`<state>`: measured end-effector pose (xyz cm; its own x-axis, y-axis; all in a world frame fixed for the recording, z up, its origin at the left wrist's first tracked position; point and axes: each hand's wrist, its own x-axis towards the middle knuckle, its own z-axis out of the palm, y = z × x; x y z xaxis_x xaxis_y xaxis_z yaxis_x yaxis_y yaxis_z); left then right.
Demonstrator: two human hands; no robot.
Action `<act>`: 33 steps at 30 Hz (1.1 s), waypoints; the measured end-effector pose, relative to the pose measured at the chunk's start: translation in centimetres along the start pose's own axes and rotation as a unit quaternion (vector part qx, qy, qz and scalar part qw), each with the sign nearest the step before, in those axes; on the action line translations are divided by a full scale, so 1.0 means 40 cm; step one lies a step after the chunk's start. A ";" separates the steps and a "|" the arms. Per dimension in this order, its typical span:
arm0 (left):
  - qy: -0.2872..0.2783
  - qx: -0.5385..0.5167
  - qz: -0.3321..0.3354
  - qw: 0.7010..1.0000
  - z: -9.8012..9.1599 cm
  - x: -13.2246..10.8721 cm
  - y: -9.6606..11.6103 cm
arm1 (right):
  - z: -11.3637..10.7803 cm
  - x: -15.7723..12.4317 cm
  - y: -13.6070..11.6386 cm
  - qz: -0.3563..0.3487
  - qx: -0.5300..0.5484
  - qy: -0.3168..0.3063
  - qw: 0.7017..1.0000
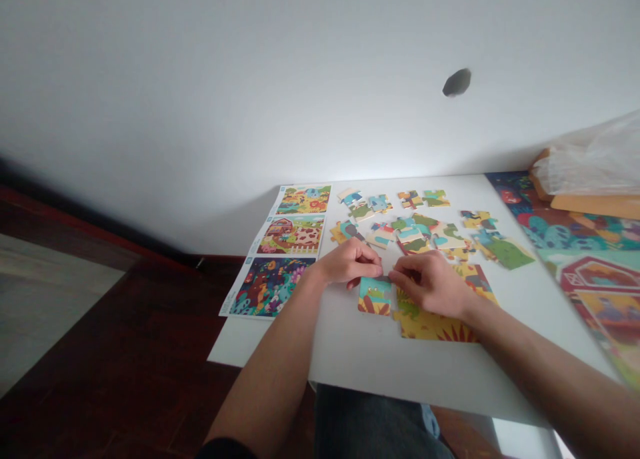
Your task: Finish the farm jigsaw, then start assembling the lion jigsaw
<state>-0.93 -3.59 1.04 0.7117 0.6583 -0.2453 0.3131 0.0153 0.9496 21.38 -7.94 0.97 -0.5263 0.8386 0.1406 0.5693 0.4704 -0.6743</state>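
Observation:
My left hand (pixel 350 262) and my right hand (pixel 427 282) sit close together on a white table (pixel 390 372), their fingertips almost meeting. Just under them lies a jigsaw piece (pixel 375 296) showing teal and orange, with its top edge at my left fingertips. My right hand rests above a joined yellow section of jigsaw pieces (pixel 435 327), partly hiding it. I cannot tell whether either hand grips anything. Several loose jigsaw pieces (pixel 413 235) are scattered beyond my hands.
A printed sheet of three colourful pictures (pixel 287 252) lies at the table's left. A large illustrated puzzle picture (pixel 595 279) and a plastic bag (pixel 587 165) are at the right. A white wall rises behind. A dark wooden floor (pixel 115 339) lies beyond the left edge.

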 end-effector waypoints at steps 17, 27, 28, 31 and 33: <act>0.097 0.194 0.054 0.975 -0.021 -0.006 -0.011 | -0.046 0.010 0.037 0.038 -0.125 -0.070 0.989; 0.099 0.309 0.059 0.944 -0.008 -0.015 0.000 | -0.045 0.010 0.034 0.042 -0.148 -0.069 0.986; 0.106 0.320 0.059 0.940 -0.009 -0.016 0.000 | -0.045 0.010 0.034 0.041 -0.150 -0.068 0.985; 0.123 0.339 0.060 0.931 -0.010 -0.020 0.003 | -0.044 0.010 0.034 0.042 -0.154 -0.070 0.985; 0.125 0.345 0.070 0.927 -0.008 -0.024 0.006 | -0.044 0.010 0.033 0.044 -0.157 -0.070 0.984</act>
<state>-1.72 -3.97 1.57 0.6341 0.7732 0.0061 0.6185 -0.5119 0.5961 23.03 -6.49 1.40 -0.5356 0.8441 -0.0238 0.7723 0.4783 -0.4182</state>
